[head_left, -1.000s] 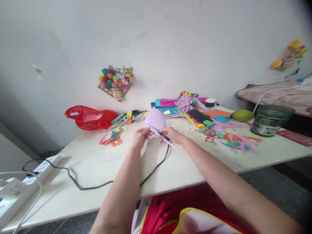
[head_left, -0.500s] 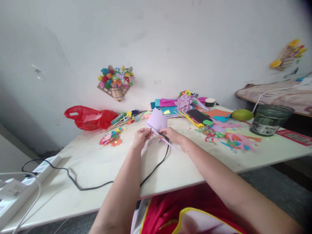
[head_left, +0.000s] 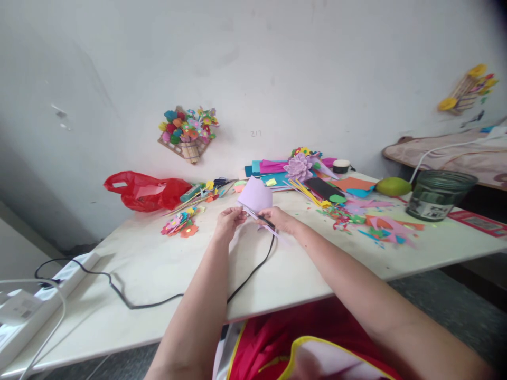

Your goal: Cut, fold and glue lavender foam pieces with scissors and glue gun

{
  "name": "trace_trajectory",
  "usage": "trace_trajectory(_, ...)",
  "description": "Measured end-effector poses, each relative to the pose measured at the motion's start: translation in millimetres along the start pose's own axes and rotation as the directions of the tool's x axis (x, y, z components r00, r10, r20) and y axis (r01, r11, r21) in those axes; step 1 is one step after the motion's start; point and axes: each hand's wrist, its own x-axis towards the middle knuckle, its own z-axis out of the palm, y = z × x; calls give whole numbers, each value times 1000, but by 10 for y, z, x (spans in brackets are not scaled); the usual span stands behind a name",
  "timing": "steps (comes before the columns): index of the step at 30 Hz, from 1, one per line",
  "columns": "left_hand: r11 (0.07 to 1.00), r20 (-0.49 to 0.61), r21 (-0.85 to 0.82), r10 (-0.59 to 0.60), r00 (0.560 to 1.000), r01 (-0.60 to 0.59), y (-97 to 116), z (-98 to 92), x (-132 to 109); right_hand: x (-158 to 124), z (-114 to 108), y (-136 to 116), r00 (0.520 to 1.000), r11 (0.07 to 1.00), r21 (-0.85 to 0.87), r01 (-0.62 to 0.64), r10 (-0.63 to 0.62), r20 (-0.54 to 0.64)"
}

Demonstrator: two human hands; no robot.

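My left hand [head_left: 233, 219] pinches the left edge of a light purple craft sheet [head_left: 256, 194], which is held up over the table. In my right hand [head_left: 278, 219] is a pair of scissors [head_left: 266, 220], its dark handle under the fingers and its blades lying across the sheet's lower edge. A narrow purple strip [head_left: 274, 231] hangs below the scissors, close to the right hand. Whether the blades are apart is too small to tell.
A black cable [head_left: 158, 304] runs over the table below my hands. Paper flowers [head_left: 180, 222] and a red plastic bag [head_left: 148, 192] lie left. Rightward are colourful scraps [head_left: 390, 229], a phone [head_left: 325, 188], a green fruit [head_left: 393, 186] and a glass jar [head_left: 438, 195].
The purple strip below the scissors has shifted slightly. Both hands stay in almost the same place, still holding the sheet and the scissors.
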Motion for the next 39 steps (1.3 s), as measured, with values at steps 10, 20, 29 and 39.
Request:
trace_trajectory(10, 1000, 50, -13, -13, 999, 14, -47, -19, 27, -25, -8, -18, 1000, 997, -73, 11, -11, 9)
trace_trajectory(20, 999, 50, -37, -14, 999, 16, -61, -16, 35, 11, -28, 62, 999, 991, -130, 44, -40, 28)
trace_trajectory(29, 999, -13, -55, -1, 1000, 0, -53, -68, 68, -26, 0, -11, 999, 996, -84, 32, -30, 32)
trace_trajectory(39, 992, -60, -122, -7, 998, 0, -62, 0, 58, -57, 11, -60, 1000, 992, -124, -11, 12, 5)
